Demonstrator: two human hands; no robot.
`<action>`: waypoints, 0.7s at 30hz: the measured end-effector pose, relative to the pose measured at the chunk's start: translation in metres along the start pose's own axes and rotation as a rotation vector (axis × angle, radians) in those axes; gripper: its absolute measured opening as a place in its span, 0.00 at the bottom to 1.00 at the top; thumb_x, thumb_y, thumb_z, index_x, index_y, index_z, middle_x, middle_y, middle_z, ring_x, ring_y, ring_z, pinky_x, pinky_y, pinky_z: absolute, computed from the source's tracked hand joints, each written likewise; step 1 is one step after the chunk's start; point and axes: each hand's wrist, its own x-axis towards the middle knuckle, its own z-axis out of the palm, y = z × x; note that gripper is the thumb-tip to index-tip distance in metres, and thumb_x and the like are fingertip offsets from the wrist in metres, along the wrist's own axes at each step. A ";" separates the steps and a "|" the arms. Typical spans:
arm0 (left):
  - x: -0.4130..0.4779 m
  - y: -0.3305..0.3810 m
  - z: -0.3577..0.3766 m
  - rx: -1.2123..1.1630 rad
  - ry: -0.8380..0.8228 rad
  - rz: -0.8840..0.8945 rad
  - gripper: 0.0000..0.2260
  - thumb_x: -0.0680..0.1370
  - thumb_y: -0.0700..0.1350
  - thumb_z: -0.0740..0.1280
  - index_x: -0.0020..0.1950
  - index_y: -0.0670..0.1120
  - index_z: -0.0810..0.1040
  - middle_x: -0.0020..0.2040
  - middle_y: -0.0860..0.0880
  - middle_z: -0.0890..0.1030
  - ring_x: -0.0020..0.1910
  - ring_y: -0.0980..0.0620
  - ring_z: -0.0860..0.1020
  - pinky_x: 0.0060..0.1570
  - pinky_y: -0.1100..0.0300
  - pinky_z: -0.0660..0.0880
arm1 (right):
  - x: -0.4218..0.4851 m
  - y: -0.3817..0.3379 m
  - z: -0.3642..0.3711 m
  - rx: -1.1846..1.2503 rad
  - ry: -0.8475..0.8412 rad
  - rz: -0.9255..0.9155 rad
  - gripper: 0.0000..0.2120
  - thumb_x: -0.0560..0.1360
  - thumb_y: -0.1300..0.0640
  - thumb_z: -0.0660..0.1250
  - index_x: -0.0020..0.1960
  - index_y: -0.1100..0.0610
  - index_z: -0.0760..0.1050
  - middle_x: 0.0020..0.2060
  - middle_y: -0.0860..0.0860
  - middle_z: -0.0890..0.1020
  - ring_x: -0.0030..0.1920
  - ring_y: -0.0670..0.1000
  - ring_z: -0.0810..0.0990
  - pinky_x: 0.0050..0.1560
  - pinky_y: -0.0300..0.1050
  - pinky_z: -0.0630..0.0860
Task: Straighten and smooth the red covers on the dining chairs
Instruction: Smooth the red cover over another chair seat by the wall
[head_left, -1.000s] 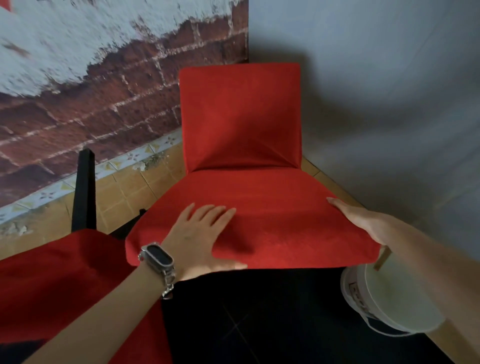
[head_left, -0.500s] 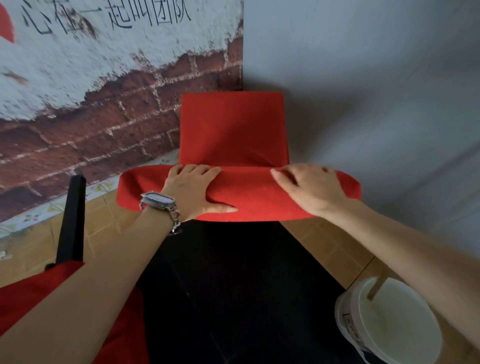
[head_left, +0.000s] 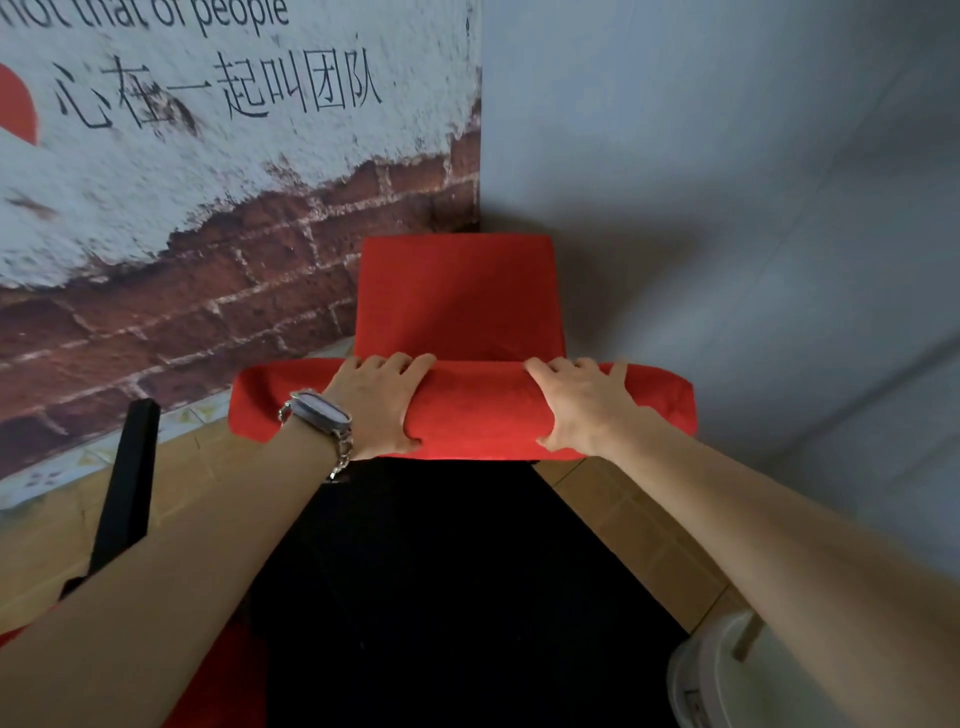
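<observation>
Left hand (head_left: 376, 402) and right hand (head_left: 584, 405) press flat, fingers spread, on the red cover (head_left: 470, 415) over the chair seat, thumbs at its front edge. The right forearm partly hides a white bucket (head_left: 706, 680); a black chair frame (head_left: 130, 467) stands left.

Both forearms are bare all the way to the left hand (head_left: 376, 410) and the right hand (head_left: 584, 410). The left wrist carries a watch (head_left: 318, 412) with a rounded oblong, greyish face in a silvery case. Its silver chain-link band (head_left: 343, 458) dangles under the wrist.
</observation>
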 end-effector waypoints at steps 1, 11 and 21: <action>0.003 0.000 -0.002 0.015 0.004 0.014 0.40 0.69 0.61 0.70 0.74 0.51 0.55 0.65 0.50 0.71 0.59 0.47 0.74 0.60 0.51 0.70 | 0.001 0.001 -0.003 -0.003 -0.003 -0.019 0.42 0.69 0.45 0.73 0.74 0.51 0.54 0.65 0.52 0.71 0.66 0.58 0.69 0.66 0.68 0.60; 0.003 0.007 -0.005 0.019 -0.005 0.058 0.31 0.68 0.55 0.71 0.67 0.53 0.62 0.50 0.52 0.75 0.45 0.50 0.77 0.39 0.58 0.72 | -0.007 0.004 -0.006 -0.058 0.059 -0.148 0.36 0.68 0.47 0.74 0.69 0.54 0.60 0.41 0.47 0.72 0.50 0.55 0.78 0.51 0.50 0.73; -0.025 0.017 -0.005 0.000 -0.048 0.082 0.32 0.70 0.56 0.69 0.71 0.54 0.60 0.56 0.53 0.75 0.50 0.51 0.77 0.46 0.57 0.75 | -0.036 -0.005 -0.004 -0.112 0.032 -0.149 0.36 0.68 0.48 0.74 0.70 0.52 0.60 0.51 0.49 0.79 0.53 0.55 0.79 0.50 0.48 0.73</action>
